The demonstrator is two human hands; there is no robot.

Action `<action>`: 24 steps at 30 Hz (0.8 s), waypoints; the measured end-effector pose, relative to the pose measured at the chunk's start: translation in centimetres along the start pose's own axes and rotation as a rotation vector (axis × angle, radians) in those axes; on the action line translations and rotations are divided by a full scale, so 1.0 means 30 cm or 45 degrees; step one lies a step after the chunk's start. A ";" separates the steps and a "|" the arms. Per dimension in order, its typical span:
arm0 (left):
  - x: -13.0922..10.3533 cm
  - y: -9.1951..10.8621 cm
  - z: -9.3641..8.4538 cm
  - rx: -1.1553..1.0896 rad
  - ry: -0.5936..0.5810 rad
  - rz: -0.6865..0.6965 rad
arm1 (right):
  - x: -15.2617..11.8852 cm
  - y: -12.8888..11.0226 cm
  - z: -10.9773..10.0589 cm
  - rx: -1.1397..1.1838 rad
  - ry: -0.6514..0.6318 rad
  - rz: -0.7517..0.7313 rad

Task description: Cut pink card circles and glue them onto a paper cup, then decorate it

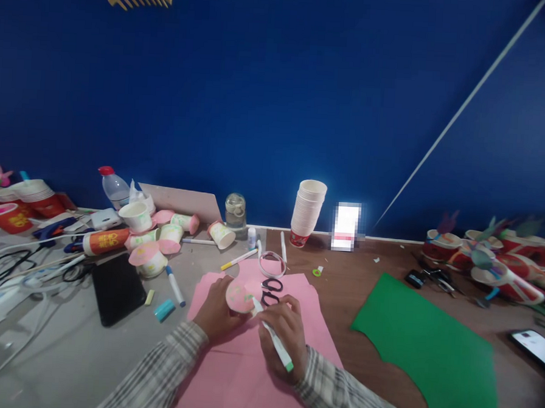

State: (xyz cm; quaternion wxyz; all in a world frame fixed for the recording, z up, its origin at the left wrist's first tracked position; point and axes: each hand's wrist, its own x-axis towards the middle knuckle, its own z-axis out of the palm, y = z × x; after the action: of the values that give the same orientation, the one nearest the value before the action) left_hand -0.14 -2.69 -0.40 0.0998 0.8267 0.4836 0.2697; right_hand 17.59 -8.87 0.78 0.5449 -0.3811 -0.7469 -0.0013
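My left hand (218, 311) is closed around a small paper cup topped with a round pink paper piece (239, 296), which carries green and yellowish marks. Between the fingers of my right hand (286, 335) is a white marker with a green end (275, 340), its tip by the right edge of the pink round. Both hands are above a large sheet of pink paper (245, 379). Just beyond my right hand lie the black handles of scissors (272, 286); whatever else belongs to them is hidden.
Several small cups with pink rounds (148, 258) stand at left, near a black tablet-like slab (118, 289) and cables. A tall stack of paper cups (307, 212) rises by the blue wall. Green paper (429, 352), a phone (536, 349) and decorated cups (506, 274) lie right.
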 end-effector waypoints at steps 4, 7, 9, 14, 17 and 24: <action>0.001 0.002 -0.001 -0.020 0.010 -0.008 | -0.001 0.002 0.000 0.011 -0.002 0.004; 0.001 -0.001 0.002 -0.017 0.004 -0.019 | 0.001 0.000 -0.006 0.010 -0.017 0.003; 0.000 -0.002 0.003 -0.015 -0.002 -0.024 | 0.003 -0.004 -0.012 0.012 -0.040 0.002; -0.008 -0.006 0.005 -0.098 0.022 -0.071 | -0.002 -0.017 -0.013 0.053 -0.024 -0.037; -0.010 -0.006 0.005 -0.137 0.032 -0.115 | -0.008 -0.023 -0.009 0.070 0.003 -0.044; -0.007 -0.006 0.007 -0.145 0.038 -0.131 | -0.015 -0.030 -0.010 0.082 -0.030 -0.049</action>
State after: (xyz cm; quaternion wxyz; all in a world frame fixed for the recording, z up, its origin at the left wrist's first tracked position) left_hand -0.26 -2.76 -0.72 0.1532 0.7897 0.5106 0.3036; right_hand 17.39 -9.89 0.91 0.5480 -0.3491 -0.7600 0.0169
